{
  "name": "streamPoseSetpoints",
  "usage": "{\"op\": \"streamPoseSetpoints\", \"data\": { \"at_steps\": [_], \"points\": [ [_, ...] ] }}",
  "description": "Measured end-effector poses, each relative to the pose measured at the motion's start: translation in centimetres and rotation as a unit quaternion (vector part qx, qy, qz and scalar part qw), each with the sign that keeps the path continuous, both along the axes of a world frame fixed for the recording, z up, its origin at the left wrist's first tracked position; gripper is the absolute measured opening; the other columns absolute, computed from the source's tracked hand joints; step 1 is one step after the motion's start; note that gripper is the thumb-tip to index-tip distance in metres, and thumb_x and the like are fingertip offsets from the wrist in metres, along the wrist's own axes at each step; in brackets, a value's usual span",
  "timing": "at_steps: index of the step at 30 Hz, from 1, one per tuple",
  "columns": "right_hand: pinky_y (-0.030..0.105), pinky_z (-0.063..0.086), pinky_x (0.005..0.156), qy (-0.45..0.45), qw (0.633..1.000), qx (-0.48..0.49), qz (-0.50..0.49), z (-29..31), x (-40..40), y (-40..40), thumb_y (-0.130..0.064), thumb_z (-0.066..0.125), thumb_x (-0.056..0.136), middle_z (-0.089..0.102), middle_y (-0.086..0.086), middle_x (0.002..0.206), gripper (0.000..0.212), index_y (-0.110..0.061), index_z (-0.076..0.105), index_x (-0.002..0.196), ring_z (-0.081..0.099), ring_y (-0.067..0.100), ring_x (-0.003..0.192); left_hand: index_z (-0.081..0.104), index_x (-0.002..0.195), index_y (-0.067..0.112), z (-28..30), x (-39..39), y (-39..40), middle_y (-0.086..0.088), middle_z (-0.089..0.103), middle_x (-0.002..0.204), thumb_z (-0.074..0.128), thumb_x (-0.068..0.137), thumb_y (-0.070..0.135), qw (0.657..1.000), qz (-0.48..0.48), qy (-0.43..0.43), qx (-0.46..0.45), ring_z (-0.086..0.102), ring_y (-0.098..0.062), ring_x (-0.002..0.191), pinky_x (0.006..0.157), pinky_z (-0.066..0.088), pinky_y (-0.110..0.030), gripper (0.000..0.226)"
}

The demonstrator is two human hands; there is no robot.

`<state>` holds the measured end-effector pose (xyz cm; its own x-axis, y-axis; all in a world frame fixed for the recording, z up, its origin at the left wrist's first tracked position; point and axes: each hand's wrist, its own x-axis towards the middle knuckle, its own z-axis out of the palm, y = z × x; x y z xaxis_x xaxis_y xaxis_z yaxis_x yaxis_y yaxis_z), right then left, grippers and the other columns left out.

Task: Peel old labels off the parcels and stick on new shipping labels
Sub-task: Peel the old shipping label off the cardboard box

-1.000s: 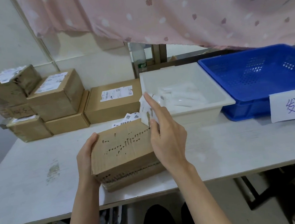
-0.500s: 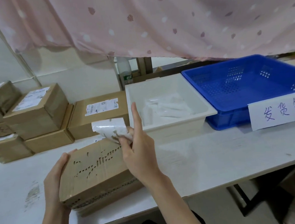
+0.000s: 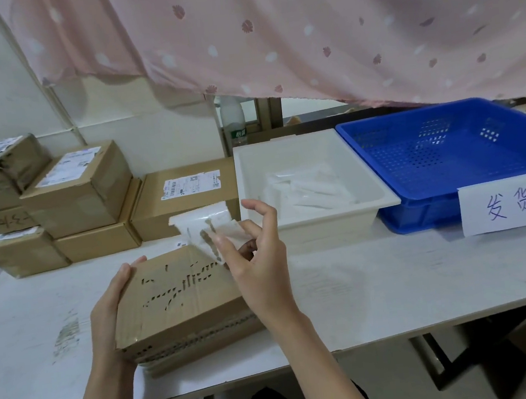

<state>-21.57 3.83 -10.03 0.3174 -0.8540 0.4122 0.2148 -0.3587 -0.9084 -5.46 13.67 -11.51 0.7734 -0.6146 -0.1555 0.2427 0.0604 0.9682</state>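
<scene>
White worktable [image 3: 395,282] against a pale wall, pink dotted curtain [image 3: 301,31] hanging over the back.

Parcel in hand: flat cardboard box [image 3: 181,303] at the near edge, tipped up toward the person. Left hand [image 3: 111,318] grips its left edge, thumb on top, probably to brace it against the peel pull. Right hand [image 3: 255,262] pinches the old label [image 3: 206,228] between thumb and fingers, index finger sticking up free. Label is lifted clear off most of the top face and curled back; whether its lower edge is attached at the far right corner, can't tell. Torn brown flecks on the box top and on the label's sticky side, so the adhesive is taking paper with it.

Around:
- stack of labelled cartons [image 3: 80,190] back left, well apart from the hands
- white tray [image 3: 386,198] just right of the right hand, white strips inside, likely peeled waste or backing
- blue perforated basket [image 3: 362,135] touching the tray, handwritten paper sign [image 3: 514,203] on its front
- small printed labels [image 3: 181,244] lying flat behind the box, mostly hidden

Nothing blocks the path from label to tray.
</scene>
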Motion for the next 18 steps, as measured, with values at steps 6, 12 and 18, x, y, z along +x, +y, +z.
{"op": "streamPoseSetpoints", "data": {
  "at_steps": [6,12,18],
  "points": [
    [0.035,0.04,0.05,0.018,1.0,0.021,-0.013,0.8,-0.4,0.0,-0.02,0.072,0.088,0.052,0.008,0.053,0.018,-0.018,0.054,0.094,0.042,0.011,0.045,0.073,0.113,0.026,0.1,0.0,0.1,-0.006,0.07,0.118,0.058,0.092,0.047,1.0,-0.003,-0.006,0.011,0.064,-0.026,0.103,0.085,0.05,-0.038,0.034],
    [0.025,0.055,0.06,-0.061,0.992,0.11,-0.009,2.4,-1.3,-1.3,-0.008,0.071,0.087,0.074,0.001,0.08,0.005,-0.008,0.068,0.091,0.07,0.017,0.061,0.067,0.116,0.014,3.2,1.1,1.1,-0.002,0.07,0.114,0.061,0.093,0.038,0.982,0.079,-0.167,0.046,0.062,-0.021,0.114,0.1,0.044,-0.038,0.034],
    [0.048,0.056,0.086,-0.046,0.988,0.073,-0.129,5.2,-4.3,-6.3,-0.016,0.073,0.085,0.074,-0.001,0.074,0.004,-0.013,0.071,0.088,0.072,0.016,0.077,0.062,0.084,0.018,12.7,-5.6,-3.1,0.005,0.061,0.069,0.056,0.095,0.018,0.983,-0.005,-0.165,-0.078,0.055,-0.008,0.062,0.061,0.044,-0.019,0.012]
  ]
}}
